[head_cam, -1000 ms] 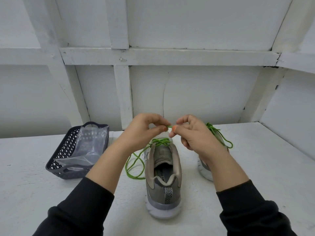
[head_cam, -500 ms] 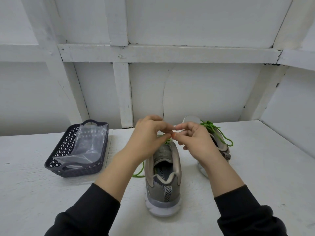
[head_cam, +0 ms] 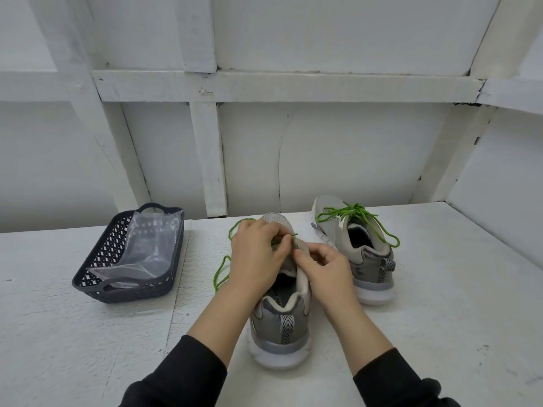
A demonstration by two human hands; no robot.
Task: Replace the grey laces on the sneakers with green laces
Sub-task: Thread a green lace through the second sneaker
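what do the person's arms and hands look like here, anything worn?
Both arms wear black long sleeves, pushed up so the forearms are bare. The left hand and right hand are bare too: no gloves, rings, watch or wristbands visible. Fingernails are too small to judge.

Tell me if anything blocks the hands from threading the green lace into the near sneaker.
Nothing visible does. The left hand pinches the green lace tip right at the near sneaker, the right hand steadies its side, and the basket sits well off to the left.
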